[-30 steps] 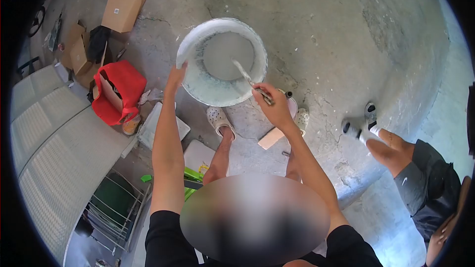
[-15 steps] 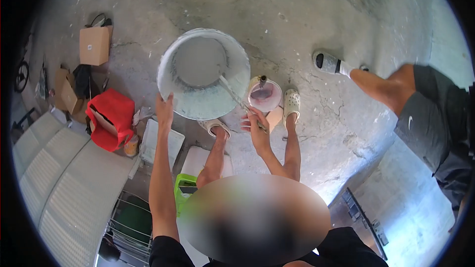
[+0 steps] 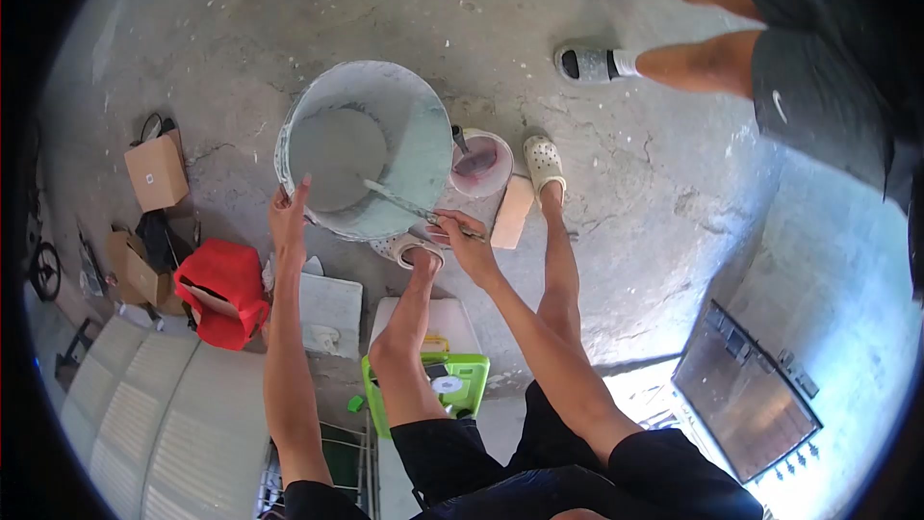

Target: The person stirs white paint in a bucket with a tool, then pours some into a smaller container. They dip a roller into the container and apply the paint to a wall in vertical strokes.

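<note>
Both hands at the white bucket, one on its rim, one on a smeared stick

The large white bucket (image 3: 419, 125) stands on the concrete floor (image 3: 635, 193) in front of the person, its wall coated with pale residue and grey mixture (image 3: 337, 156) in the bottom. The left hand (image 3: 289, 217) is clamped on the bucket's near-left rim, thumb uppermost at the edge. The right hand (image 3: 466, 241), just outside the bucket's near-right edge, has its fingers closed around a paint-smeared stick (image 3: 402, 201). The stick slants across the near part of the bucket's opening, its far end over the edge of the mixture; whether the tip is immersed, I cannot tell.

Just right of the bucket is a small pail (image 3: 496, 180) with reddish smears, a dark-handled tool (image 3: 460, 141) leaning at its rim. A tan block (image 3: 513, 213) lies farther right of the bucket, beside the pail. One cream clog (image 3: 546, 162) is to the bucket's right, past the block; the other is partly hidden at its near side.

Left of the bucket and nearer the person sits a red bag (image 3: 226, 270), with a cardboard box (image 3: 157, 171) farther out. Well to the bucket's right, another person stands in grey slides (image 3: 585, 65) and dark shorts.
</note>
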